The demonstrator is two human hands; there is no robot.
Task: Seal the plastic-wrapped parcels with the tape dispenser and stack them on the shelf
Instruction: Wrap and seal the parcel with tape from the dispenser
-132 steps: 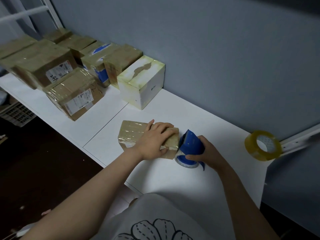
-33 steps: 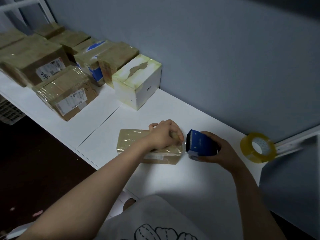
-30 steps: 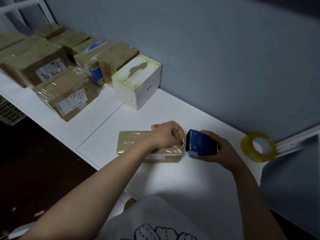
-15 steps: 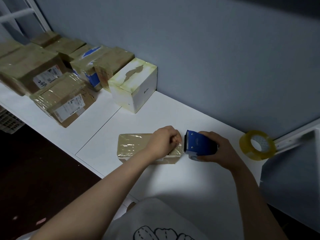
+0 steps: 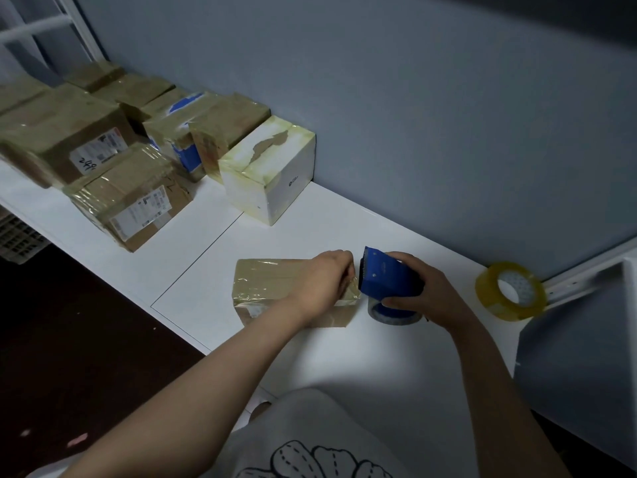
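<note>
A flat brown parcel [image 5: 272, 284] wrapped in clear film lies on the white shelf top [image 5: 344, 360]. My left hand [image 5: 325, 282] rests over its right end, fingers curled, pinching the tape at the parcel's right edge. My right hand [image 5: 425, 293] grips the blue tape dispenser [image 5: 386, 281], which is tilted with its toothed blade just right of my left fingers. The tape roll under the dispenser touches the shelf top.
A white box [image 5: 272, 170] stands against the grey wall. Several taped brown parcels [image 5: 131, 198] crowd the shelf to the far left. A spare roll of clear tape [image 5: 510, 291] hangs at the right by a white rail. A dark floor lies below the shelf's front edge.
The dispenser has tipped up on its roll, blade raised beside the parcel's right end. My left hand stays on that end, pinching the tape.
</note>
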